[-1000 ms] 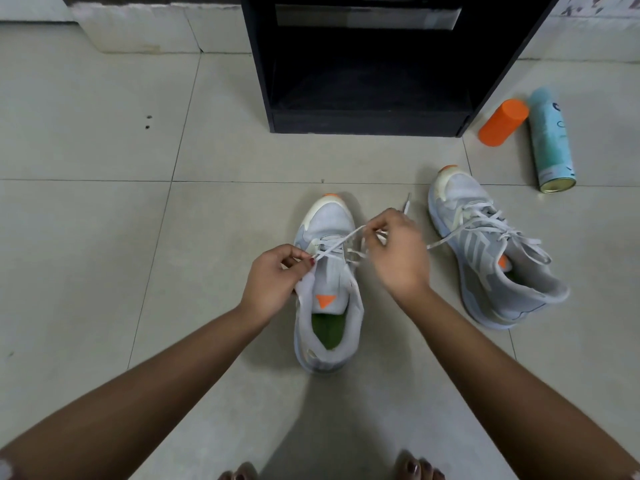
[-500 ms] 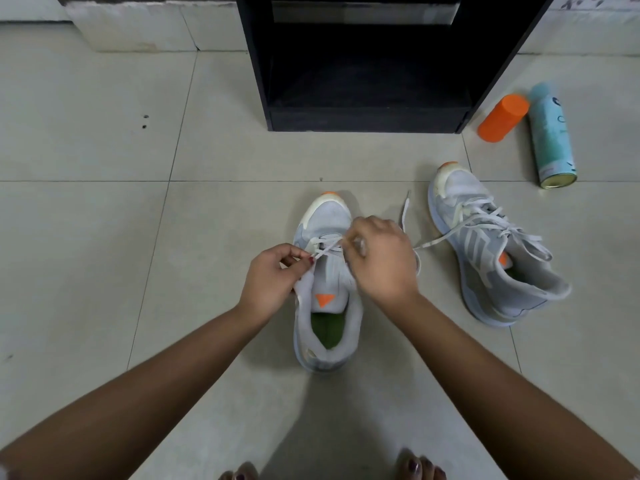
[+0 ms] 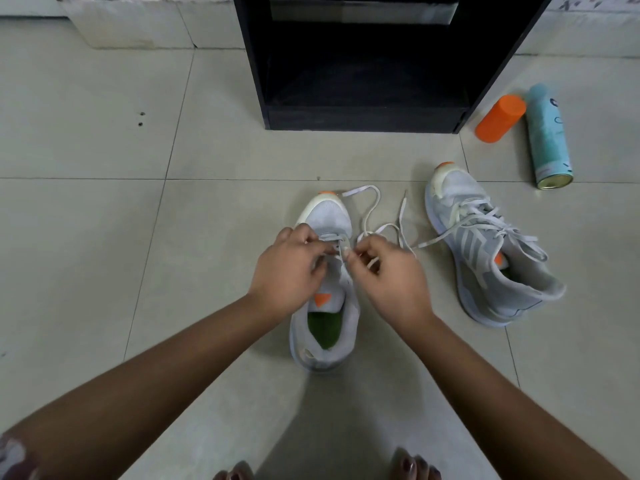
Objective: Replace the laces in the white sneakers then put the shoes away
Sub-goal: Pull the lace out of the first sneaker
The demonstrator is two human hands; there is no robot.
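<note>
- The near sneaker (image 3: 327,216) stands upright on the floor (image 3: 104,237), toe toward the black shelf unit (image 3: 363,112). Its lace (image 3: 372,206) is threaded at the front eyelets only, and the loose ends trail past the toe.
- Left grip (image 3: 289,271): fingers curled, pinching the lace at the front eyelets. Right grip (image 3: 391,275): pinching the same lace just beside it.
- Handling, as judged: the lace is light, flat and limp. Hold it at the stiff tip for threading, because the middle will buckle.
- The sneaker is light and soft-sided and may slide on the smooth tile. Brace the upper when pulling.
- The second sneaker (image 3: 485,254), already laced, leans to the right. One of its lace ends lies near the right grip, so tangling is possible.
- Clearance: open floor lies to the left. An orange bottle (image 3: 500,117) and a teal spray can (image 3: 549,136) lie beside the shelf unit on the right.
</note>
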